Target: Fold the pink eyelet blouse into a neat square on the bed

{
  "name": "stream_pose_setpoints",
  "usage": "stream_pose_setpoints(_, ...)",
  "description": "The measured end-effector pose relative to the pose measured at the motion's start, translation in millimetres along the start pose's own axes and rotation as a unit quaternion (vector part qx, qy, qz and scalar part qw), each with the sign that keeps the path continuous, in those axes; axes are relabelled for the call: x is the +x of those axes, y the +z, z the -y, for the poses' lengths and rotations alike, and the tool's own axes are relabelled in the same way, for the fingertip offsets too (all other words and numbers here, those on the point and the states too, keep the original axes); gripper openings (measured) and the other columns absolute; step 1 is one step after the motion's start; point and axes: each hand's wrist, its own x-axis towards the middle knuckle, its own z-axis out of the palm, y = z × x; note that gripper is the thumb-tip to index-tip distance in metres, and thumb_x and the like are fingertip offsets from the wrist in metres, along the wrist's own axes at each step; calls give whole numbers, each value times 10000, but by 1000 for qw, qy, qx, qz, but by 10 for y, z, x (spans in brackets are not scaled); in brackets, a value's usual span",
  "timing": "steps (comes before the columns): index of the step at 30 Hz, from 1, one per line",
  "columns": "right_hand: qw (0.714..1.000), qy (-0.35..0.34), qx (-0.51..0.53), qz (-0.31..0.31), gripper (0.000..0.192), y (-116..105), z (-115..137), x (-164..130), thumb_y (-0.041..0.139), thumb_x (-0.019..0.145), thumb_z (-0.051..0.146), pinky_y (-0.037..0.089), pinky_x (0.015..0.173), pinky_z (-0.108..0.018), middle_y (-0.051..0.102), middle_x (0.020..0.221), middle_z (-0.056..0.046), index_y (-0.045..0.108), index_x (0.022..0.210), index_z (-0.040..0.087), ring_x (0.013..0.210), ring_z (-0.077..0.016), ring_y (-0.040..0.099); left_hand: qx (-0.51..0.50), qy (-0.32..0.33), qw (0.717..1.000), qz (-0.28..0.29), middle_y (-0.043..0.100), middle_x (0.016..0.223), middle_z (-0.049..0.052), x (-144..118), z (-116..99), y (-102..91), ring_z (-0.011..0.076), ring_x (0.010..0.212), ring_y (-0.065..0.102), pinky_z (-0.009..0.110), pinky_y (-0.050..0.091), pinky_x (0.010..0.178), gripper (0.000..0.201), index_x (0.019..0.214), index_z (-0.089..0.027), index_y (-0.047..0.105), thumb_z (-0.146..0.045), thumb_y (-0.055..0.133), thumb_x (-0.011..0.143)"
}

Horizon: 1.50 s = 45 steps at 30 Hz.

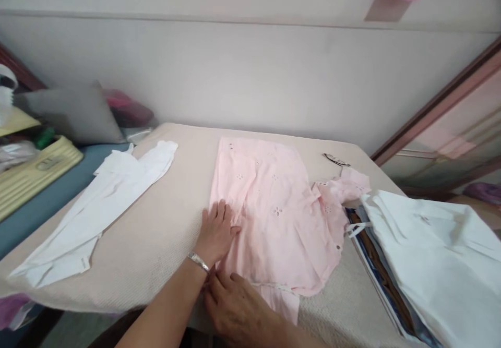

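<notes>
Here, left hand (216, 230) fingers (221, 211) lie flat on pink garment (274, 207).

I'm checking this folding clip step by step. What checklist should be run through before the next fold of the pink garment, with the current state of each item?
1. Left hand flat on pink garment: ok.
2. Right hand at garment's near edge: ok.
3. Garment smooth: not ok, right side is bunched.
4. Garment fully on the table: not ok, near edge hangs over.
5. White garment lies apart: ok.
6. Buttons fastened: cannot tell.
</notes>
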Motion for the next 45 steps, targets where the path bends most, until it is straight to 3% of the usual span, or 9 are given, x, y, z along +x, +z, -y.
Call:
stream_pose_setpoints(3,999,31,39,2,249,-205,-158,-117,587,916,255,484,664,-354,628,1050,-98,555,1138,146,877,-238,589,17,-10,999,-44,375,1581,206,43,-9,1,394,1474,292,695,235,1133,533,1430,-132,488,-457,352,1030)
stream_pose_setpoints(6,984,177,25,20,175,-502,-580,-321,546,945,232,487,651,-345,627,1043,-83,538,1111,180,877,-237,624,28,14,993,-118,249,1631,236,136,-42,22,355,1524,193,635,200,1183,648,1520,-84,362,-508,314,1033)
stream_pose_setpoints(11,845,522,-78,87,161,-809,-1497,-986,550,977,306,487,615,-332,648,964,-106,537,1050,163,793,-265,700,39,59,995,-65,297,1613,230,245,-19,296,349,1495,283,578,274,1176,727,1519,-41,367,-563,327,1015)
stream_pose_setpoints(18,727,675,6,125,234,-659,-1994,-1662,504,985,298,517,765,-388,703,976,-190,533,1113,104,968,-341,716,-16,83,991,-103,346,1587,241,230,-275,134,367,1500,267,656,237,1180,629,1465,-66,446,-503,344,1024)
stream_pose_setpoints(25,706,703,71,43,300,-466,-2192,-1565,560,846,172,469,720,-343,700,986,-170,475,1130,128,939,-305,709,-293,195,933,81,473,1526,161,-185,-1129,-52,266,1416,441,470,405,1173,542,1498,-167,416,-410,438,1013)
stream_pose_setpoints(33,717,687,71,-97,246,-904,-2087,-1396,583,836,198,364,624,-284,655,812,-47,501,1068,181,751,-220,637,-457,167,842,234,387,1583,166,-428,-1474,-135,318,1412,436,482,463,1113,767,1579,-212,283,-336,611,896)
stream_pose_setpoints(38,744,641,143,-122,147,-991,-2204,-1420,559,790,110,331,603,-255,607,679,15,565,899,209,649,-161,583,-427,195,863,184,148,1684,107,-111,-1808,-358,367,1517,211,577,327,1190,909,1618,-296,142,-385,656,874)
stream_pose_setpoints(42,766,610,174,-99,121,-941,-2236,-1419,565,762,89,314,584,-241,615,669,19,566,802,203,641,-143,576,-394,240,880,113,189,1671,118,217,-2118,-305,366,1531,137,593,250,1220,848,1609,-240,185,-232,598,869)
stream_pose_setpoints(45,803,563,194,-34,107,-952,-2275,-1401,569,755,92,310,577,-237,634,691,11,583,763,198,668,-143,593,-360,200,906,99,346,1583,177,343,-2267,-236,365,1436,344,552,371,1150,721,1560,-190,312,-115,480,863)
